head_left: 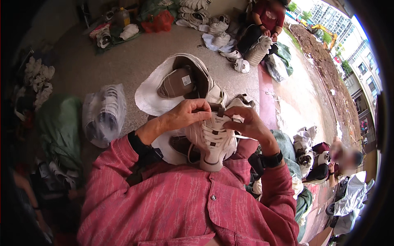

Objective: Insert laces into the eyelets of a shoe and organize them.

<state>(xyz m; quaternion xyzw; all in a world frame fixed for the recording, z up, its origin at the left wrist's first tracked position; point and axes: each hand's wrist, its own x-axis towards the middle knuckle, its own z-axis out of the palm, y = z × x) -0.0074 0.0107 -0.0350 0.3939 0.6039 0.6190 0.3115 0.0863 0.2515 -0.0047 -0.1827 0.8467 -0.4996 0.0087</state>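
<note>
A beige and white shoe upper with brown parts and white laces stands toe toward me, close against my body. My left hand pinches the left edge of its opening, by the top eyelets. On the other side, the thumb and finger of my right hand close on the white shoelace, whose loose end trails out to the right below them. Just beyond my hands lies a stack of brown and white shoe uppers, one bearing a small white label. More uppers show partly under my left forearm.
A clear bag of uppers and a green sack stand to the left. Beyond, a seated person handles a stack of uppers. Shoe piles and another person are at right. A red bag lies at the back.
</note>
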